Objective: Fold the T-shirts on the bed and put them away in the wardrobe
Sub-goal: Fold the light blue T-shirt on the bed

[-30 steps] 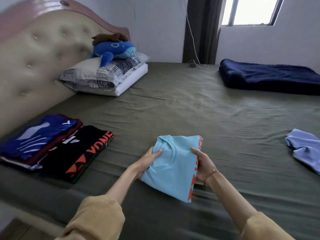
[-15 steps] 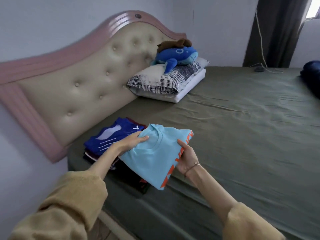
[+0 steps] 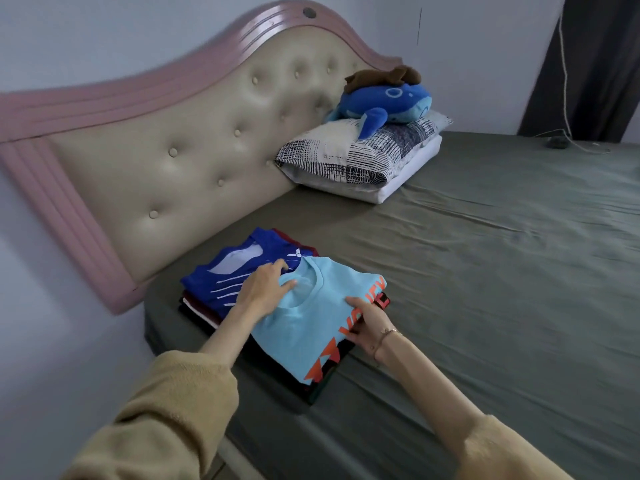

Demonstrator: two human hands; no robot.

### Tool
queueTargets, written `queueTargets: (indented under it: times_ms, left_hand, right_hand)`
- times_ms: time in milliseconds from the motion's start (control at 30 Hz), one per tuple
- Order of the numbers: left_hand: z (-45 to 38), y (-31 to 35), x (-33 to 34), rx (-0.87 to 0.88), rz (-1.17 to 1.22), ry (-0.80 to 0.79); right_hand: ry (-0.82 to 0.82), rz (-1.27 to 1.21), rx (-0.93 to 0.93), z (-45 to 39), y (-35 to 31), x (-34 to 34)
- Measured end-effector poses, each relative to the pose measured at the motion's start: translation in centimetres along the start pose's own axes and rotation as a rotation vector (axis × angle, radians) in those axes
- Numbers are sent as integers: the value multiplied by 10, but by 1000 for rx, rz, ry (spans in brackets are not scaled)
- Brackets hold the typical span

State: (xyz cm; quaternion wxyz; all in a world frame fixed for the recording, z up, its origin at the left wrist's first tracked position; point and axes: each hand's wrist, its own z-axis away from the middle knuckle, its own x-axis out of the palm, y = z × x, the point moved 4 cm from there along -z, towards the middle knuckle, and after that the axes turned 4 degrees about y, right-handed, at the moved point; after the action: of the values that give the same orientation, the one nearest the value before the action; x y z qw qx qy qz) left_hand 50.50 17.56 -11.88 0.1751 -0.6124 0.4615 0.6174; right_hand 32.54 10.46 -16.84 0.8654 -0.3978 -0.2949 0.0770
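A folded light blue T-shirt (image 3: 311,323) with orange lettering lies on top of a folded black T-shirt (image 3: 320,384) at the near left corner of the bed. My left hand (image 3: 263,289) holds its left edge by the collar, thumb on top. At the right edge, over the lettering, my right hand (image 3: 367,320) grips it the same way. Directly to the left sits a stack of folded shirts with a dark blue one (image 3: 221,275) on top; my left fingers reach over it.
The green bed sheet (image 3: 485,271) stretches away to the right. A padded headboard (image 3: 173,150) stands behind the stacks. Two pillows (image 3: 346,157) with a blue plush toy (image 3: 384,102) lie farther back. A dark curtain (image 3: 588,64) and a cable (image 3: 564,64) hang at the far right.
Both hands carried the light blue T-shirt from the middle of the bed to the left and lowered it onto the black shirt. My view turned left with it.
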Motion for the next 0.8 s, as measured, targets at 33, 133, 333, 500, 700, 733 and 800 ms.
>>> queueTargets:
  times_ms: [33,133,333,500,700,733,800]
  left_hand:
    - [-1,3,-1,34,-28,60]
    - [-5,7,-1,36,-82,90]
    - [10,10,15,76,-170,212]
    - [21,37,35,246,55,-70]
    - [31,38,52,185,-11,-276]
    - [31,39,52,182,-15,-292]
    - [33,40,51,177,-22,-305]
  right_hand:
    - [24,33,-22,0,-1,-3]
    - [118,101,-63,-2,-3,-8]
    - [404,402,-240,-2,-16,-16]
    - [486,1092,-761,6,-29,-7]
    - [175,1367,-556,-12,-6,1]
    - [167,1374,-545,-12,-6,0]
    - [145,1395,-527,-12,-8,-2]
